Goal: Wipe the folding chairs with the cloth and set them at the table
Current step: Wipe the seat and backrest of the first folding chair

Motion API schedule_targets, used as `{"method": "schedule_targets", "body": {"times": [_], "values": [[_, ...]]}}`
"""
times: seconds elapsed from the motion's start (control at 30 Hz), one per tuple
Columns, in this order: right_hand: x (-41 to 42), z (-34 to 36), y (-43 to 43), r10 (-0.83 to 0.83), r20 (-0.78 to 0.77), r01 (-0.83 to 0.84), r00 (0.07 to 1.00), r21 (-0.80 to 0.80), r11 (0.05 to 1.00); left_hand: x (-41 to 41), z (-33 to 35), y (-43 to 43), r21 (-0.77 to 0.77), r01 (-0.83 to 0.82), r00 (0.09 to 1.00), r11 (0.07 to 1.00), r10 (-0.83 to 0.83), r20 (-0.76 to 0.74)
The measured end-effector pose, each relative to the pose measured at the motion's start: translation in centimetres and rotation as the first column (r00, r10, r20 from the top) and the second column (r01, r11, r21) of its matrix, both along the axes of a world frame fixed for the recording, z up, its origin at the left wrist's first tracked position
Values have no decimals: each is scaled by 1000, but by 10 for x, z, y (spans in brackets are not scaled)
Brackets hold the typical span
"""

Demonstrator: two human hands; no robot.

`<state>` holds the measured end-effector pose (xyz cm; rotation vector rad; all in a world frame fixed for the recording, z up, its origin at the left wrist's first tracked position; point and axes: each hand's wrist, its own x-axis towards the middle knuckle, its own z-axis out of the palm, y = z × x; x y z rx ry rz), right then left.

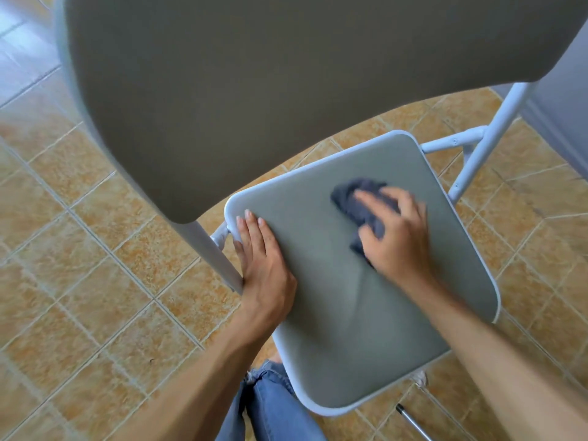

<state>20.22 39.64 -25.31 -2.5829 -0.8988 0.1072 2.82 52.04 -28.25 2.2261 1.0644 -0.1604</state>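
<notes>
An unfolded folding chair fills the view, with a grey padded seat (343, 300), a pale blue-white metal frame (486, 151) and a large grey backrest (286, 84) close to the camera. A dark blue-grey cloth (356, 195) lies bunched on the seat under my right hand (397, 230), which presses it down near the seat's far right part and is blurred by motion. My left hand (264, 265) lies flat on the seat's left edge, fingers together, thumb side against the frame leg. No table is in view.
The floor (95, 281) is orange-tan tile with pale grout. My knee in blue jeans (273, 405) is just below the seat's near edge. A thin metal rod (413, 421) lies on the floor at the bottom right. A grey wall (566, 116) stands at right.
</notes>
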Motion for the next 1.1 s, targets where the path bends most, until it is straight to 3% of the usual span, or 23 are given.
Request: {"method": "schedule_targets", "body": {"times": [0.07,0.1,0.2,0.3,0.4,0.47,0.53,0.6,0.67,0.7,0.73,0.8,0.87,0.93,1.0,1.1], "values": [[13,-11,57,-170,-57,175,984,92,980,1,-1,1,-7,-9,1000,1000,9,2],[8,-16,82,-167,-93,177,982,109,978,1,-1,3,-16,-6,1000,1000,6,15],[-41,-21,112,23,-105,-25,994,-17,1000,-1,-2,8,-60,9,997,998,-4,73],[-78,-14,74,177,-147,-190,973,-85,978,-3,-4,7,-59,-23,989,998,31,147],[-70,-1,12,435,-161,-452,886,-85,888,-5,-8,6,-51,-5,987,999,13,158],[-37,4,-15,530,-119,-541,840,-104,834,-3,-8,5,-47,-22,991,999,28,133],[-1,-1,-23,406,13,-404,914,-88,911,-1,-7,2,1,-60,991,998,59,116],[34,-11,-9,14,105,-15,994,8,1000,4,-9,-1,78,-66,991,995,56,125],[58,-21,23,-355,17,351,935,108,930,13,-12,-2,125,-63,988,990,44,146],[57,-24,44,-404,-51,407,913,141,903,18,-14,-1,145,-67,987,987,45,151],[48,-27,65,-352,-82,361,933,168,917,23,-18,0,165,-75,988,983,50,148],[9,-29,101,-30,-88,44,996,169,985,29,-25,3,199,-75,990,977,48,133],[-31,-25,116,374,-67,-366,925,108,924,26,-29,1,235,-36,992,971,8,122],[-20,-21,116,552,-65,-551,831,44,834,20,-30,-1,271,-28,995,962,0,103],[23,-23,106,492,20,-492,870,-31,870,16,-29,-1,292,-47,996,955,21,91],[91,-31,74,71,106,-64,992,-63,996,17,-28,-1,296,-35,997,954,12,78]]}}
